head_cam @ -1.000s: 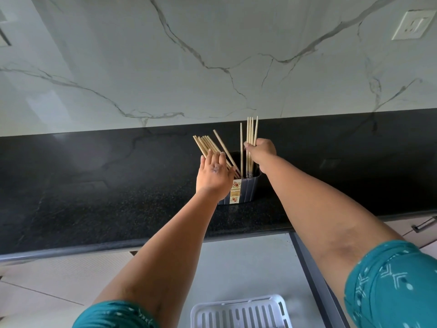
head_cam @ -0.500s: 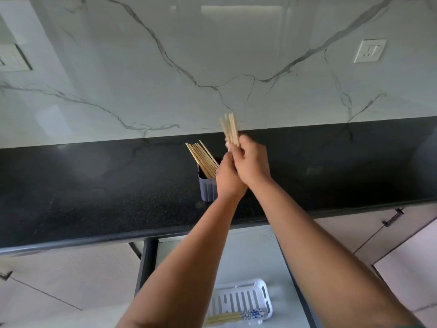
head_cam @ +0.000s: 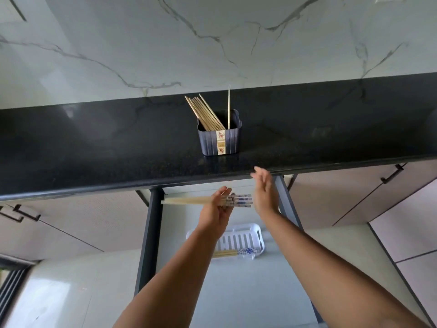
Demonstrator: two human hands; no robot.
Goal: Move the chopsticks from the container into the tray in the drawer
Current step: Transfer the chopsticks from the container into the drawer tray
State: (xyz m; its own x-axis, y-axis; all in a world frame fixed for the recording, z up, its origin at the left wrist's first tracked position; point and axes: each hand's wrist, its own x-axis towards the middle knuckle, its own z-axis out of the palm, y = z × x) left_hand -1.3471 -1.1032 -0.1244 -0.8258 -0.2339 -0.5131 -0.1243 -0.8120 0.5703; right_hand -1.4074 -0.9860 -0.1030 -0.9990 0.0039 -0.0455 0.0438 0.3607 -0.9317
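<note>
**Chopstick bundle held level over the open drawer**

The left hand (head_cam: pixel 216 210) grips a bundle of chopsticks (head_cam: pixel 186 200) horizontally, patterned ends pointing right. The right hand (head_cam: pixel 264 194) is just beside those ends, palm facing them, fingers straight. Below, the white slotted tray (head_cam: pixel 238 240) lies in the open drawer (head_cam: pixel 151 233) and contains several chopsticks at its near edge. The dark container (head_cam: pixel 220 138) stands on the black countertop (head_cam: pixel 94 150), holding a leaning group of chopsticks and one upright stick.
</note>
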